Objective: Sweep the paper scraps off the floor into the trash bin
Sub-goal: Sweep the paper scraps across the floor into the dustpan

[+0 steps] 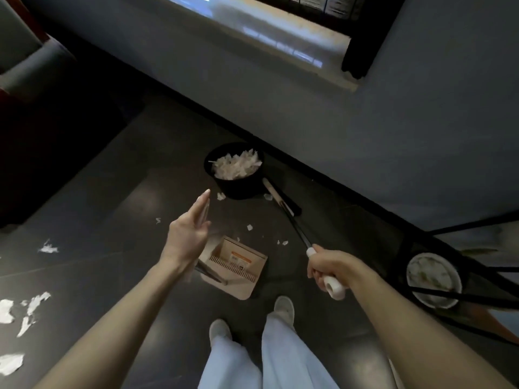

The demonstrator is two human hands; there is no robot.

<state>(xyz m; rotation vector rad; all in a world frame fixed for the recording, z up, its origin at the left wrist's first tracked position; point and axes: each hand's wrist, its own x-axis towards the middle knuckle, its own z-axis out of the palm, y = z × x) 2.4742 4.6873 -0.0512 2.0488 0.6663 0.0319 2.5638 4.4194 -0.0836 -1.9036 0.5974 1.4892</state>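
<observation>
Floor (92, 209) lies dark beneath us; the black trash bin (238, 189) by the wall is heaped with paper, and the dustpan (254, 286) sits at our feet. Our right hand (327, 269) grips the broom (296, 226); our left hand (186, 237) hovers wide and empty. Paper scraps (47, 247) lie leftward, so we judge sweeping those together comes next.

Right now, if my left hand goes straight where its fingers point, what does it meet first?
Probably the black trash bin; the left hand is raised, so depth is unclear.
</observation>
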